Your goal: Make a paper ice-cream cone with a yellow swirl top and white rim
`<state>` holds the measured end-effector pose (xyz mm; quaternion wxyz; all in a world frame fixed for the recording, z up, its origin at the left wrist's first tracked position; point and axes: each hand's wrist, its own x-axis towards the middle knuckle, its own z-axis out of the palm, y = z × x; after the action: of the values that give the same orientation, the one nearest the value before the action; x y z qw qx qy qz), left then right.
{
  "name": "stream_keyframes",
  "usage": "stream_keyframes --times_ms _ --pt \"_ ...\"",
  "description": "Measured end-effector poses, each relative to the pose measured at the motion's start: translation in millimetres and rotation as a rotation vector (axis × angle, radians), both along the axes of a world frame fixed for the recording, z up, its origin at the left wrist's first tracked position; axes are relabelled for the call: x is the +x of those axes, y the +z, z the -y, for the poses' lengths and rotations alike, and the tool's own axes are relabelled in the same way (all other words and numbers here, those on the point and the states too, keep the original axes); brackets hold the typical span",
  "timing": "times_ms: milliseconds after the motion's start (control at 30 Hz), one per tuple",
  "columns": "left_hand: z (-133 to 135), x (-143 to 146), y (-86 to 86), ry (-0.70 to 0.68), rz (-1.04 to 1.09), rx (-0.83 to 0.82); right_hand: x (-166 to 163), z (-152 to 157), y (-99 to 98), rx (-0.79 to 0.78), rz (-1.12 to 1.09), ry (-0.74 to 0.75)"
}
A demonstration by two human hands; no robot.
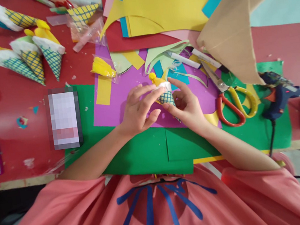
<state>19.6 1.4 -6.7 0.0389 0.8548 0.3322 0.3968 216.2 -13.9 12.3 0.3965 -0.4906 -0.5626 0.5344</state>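
Note:
Both my hands hold a small paper ice-cream cone [166, 96] over the purple sheet [111, 110]. The cone has a blue grid pattern, a white band and a yellow top. My left hand [137, 110] pinches the white band from the left, fingers curled. From the right, my right hand [186, 104] grips the cone's lower part with bent fingers. The cone's tip is hidden behind my right hand.
Finished paper cones [32, 55] lie at the upper left on the red table [14, 96]. Red and yellow scissors [231, 102] and a blue glue gun [279, 93] lie to the right. Green paper [144, 153] is below; yellow sheets [164, 5] and cardboard [230, 29] are at the back.

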Motion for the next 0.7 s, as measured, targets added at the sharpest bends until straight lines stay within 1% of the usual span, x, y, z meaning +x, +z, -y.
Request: stream_keyframes --times_ms 200,367,500,600,700 --pt "-1.2 1.2 -2.1 -0.051 0.073 0.007 0.9 -1.0 1.9 -0.005 -0.003 -0.011" --pt "-0.6 -0.9 -2.8 -0.040 0.071 -0.019 1.0 -0.2 -0.2 -0.035 -0.020 -0.003" --pt "1.4 -1.9 -4.0 -0.012 0.062 -0.086 1.2 -0.3 0.6 -0.077 -0.076 0.001" --pt "1.7 -2.6 -6.1 -0.039 0.074 -0.139 1.2 -1.7 2.7 -0.144 -0.143 0.029" --pt "1.3 -3.2 -6.7 -0.071 0.131 -0.128 1.2 -3.5 4.0 -0.165 -0.202 0.029"
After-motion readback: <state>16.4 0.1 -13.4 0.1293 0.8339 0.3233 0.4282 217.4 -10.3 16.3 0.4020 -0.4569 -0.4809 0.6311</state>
